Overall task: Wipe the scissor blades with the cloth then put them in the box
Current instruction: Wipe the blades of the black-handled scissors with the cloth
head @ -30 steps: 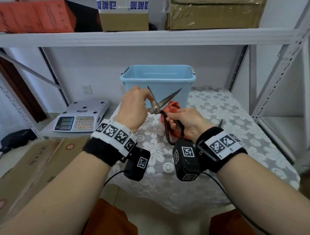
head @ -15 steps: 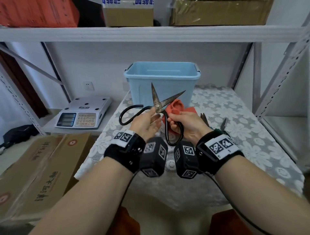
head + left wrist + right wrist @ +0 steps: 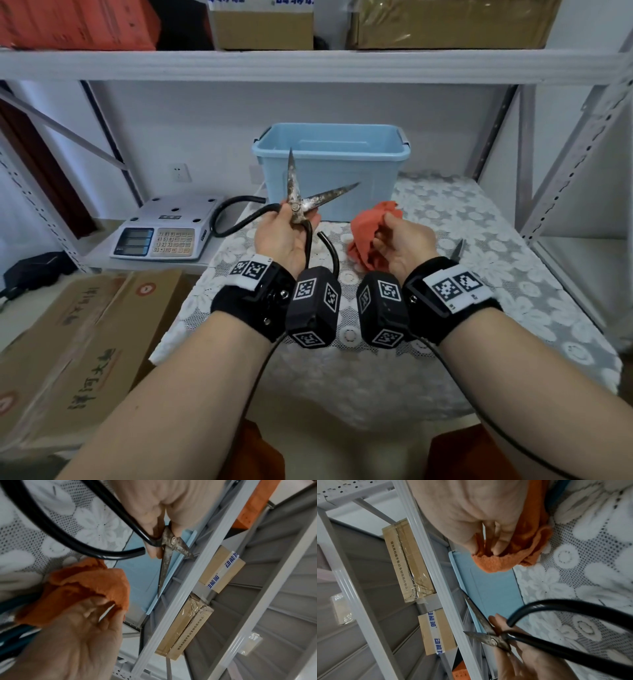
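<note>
Since half a second before, my right hand [image 3: 400, 240] left the scissors [image 3: 298, 205] and now clutched only the cloth [image 3: 368, 236], right of centre. My left hand [image 3: 284, 236] pinched them at the pivot, blades open, before the box [image 3: 330, 171]. I judged wiping came next: bring the cloth to one blade.
</note>
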